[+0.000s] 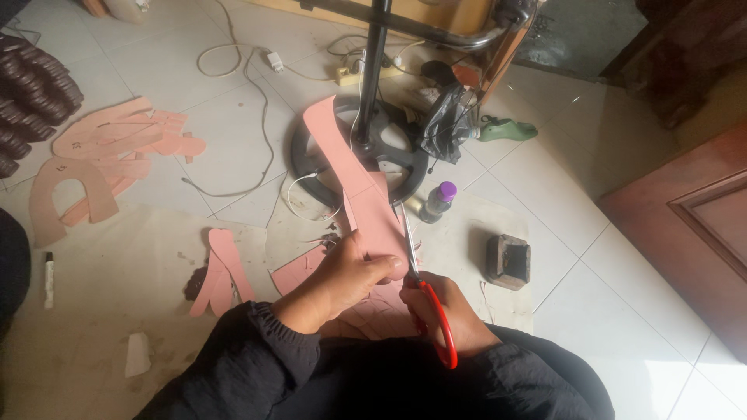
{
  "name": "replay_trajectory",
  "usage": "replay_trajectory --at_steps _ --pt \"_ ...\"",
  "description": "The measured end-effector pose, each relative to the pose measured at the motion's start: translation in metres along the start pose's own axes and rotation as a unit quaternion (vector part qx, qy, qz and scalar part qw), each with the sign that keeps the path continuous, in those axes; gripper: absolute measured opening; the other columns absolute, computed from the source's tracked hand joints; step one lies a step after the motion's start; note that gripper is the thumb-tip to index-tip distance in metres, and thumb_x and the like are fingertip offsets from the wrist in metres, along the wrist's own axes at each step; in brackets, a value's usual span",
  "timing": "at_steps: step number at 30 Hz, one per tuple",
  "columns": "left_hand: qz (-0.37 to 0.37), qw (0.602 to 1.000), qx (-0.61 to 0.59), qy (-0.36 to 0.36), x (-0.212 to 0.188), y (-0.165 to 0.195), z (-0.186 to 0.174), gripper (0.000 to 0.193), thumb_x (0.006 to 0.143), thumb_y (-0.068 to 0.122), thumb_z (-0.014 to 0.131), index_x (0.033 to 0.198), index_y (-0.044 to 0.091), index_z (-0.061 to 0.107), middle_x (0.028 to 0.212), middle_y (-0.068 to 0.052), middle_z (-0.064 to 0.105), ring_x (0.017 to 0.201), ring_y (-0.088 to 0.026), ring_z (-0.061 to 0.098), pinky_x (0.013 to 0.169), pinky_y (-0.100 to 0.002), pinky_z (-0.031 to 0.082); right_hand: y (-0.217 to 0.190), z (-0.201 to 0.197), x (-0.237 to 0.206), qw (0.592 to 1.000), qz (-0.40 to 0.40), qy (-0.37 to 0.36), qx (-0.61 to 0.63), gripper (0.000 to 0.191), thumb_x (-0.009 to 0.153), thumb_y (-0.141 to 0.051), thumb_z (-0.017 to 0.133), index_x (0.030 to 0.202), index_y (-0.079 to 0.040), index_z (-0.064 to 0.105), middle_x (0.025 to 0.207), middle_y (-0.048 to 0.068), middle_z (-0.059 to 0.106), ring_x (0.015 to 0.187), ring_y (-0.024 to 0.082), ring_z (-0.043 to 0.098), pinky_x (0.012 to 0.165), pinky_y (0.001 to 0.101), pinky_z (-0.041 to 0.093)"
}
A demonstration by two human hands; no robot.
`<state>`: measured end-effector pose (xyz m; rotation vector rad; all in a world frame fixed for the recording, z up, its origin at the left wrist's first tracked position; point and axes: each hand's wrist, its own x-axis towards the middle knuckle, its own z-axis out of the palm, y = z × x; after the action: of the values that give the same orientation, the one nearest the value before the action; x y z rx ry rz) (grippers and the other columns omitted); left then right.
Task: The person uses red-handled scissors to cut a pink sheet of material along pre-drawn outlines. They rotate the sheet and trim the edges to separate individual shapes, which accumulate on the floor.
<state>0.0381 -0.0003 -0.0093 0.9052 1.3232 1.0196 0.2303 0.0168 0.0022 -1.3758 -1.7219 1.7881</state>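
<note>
Gripping pink strip (366, 202) in left hand (342, 280)

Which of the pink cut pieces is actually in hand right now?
The long pink strip at centre: the left hand grips its lower end while the scissors cut along its edge. The other pink pieces lie untouched on the floor at left.

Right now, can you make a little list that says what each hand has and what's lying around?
left hand: holds a long pink strip
right hand: works red-handled scissors along the strip's edge
floor, left: pile of pink cut shapes
floor, right: small dark block
behind strip: round black stand base, purple-capped bottle
</note>
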Motion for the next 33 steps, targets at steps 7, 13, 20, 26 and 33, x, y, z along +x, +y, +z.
replay_trajectory --at_steps 7,13,20,26,33 --pt "0.046 0.994 -0.096 -0.017 0.005 -0.013 0.000 0.031 0.084 0.014 0.074 0.109 -0.003 0.065 0.094 -0.008 0.074 0.083 -0.013 0.071 0.075 -0.029 0.059 -0.001 -0.003 -0.003 0.999 -0.007 0.002 -0.039 0.030 0.090 -0.022 0.058 0.073 0.002 0.061 0.056 0.006 0.055 0.049 0.016 0.053 0.047 0.0331 0.043" --pt "0.031 0.994 -0.108 -0.018 0.006 -0.012 0.000 0.029 0.085 0.013 0.074 0.107 -0.003 0.065 0.095 -0.010 0.074 0.084 -0.014 0.070 0.077 -0.030 0.059 -0.004 -0.002 -0.003 0.998 -0.016 0.007 -0.058 0.035 0.092 -0.029 0.060 0.073 0.000 0.060 0.057 0.005 0.055 0.050 0.014 0.051 0.047 0.0322 0.042" --pt "0.038 0.996 -0.070 -0.040 0.000 -0.002 0.002 0.029 0.086 0.012 0.068 0.111 -0.002 0.061 0.096 -0.010 0.076 0.087 -0.014 0.073 0.080 -0.031 0.060 -0.007 -0.001 -0.002 0.998 0.049 0.038 0.032 0.038 0.095 -0.030 0.056 0.074 0.001 0.059 0.055 0.010 0.054 0.046 0.020 0.050 0.045 0.0338 0.040" --pt "0.126 0.988 0.030 -0.084 -0.004 -0.008 0.009 0.035 0.089 0.006 0.060 0.122 -0.004 0.063 0.099 -0.011 0.069 0.086 -0.013 0.064 0.077 -0.029 0.055 0.006 -0.020 0.007 0.975 -0.164 0.033 0.147 0.023 0.094 -0.019 0.049 0.093 0.001 0.061 0.077 0.005 0.061 0.068 0.014 0.062 0.063 0.0282 0.051" --pt "0.155 0.973 0.172 -0.020 -0.009 -0.021 0.025 0.022 0.096 0.009 0.060 0.114 -0.001 0.056 0.094 -0.004 0.065 0.085 -0.007 0.064 0.072 -0.027 0.053 0.026 -0.022 0.011 0.996 -0.067 0.062 -0.019 0.031 0.101 -0.017 0.059 0.101 0.010 0.073 0.076 0.015 0.057 0.070 0.021 0.049 0.061 0.0364 0.037"
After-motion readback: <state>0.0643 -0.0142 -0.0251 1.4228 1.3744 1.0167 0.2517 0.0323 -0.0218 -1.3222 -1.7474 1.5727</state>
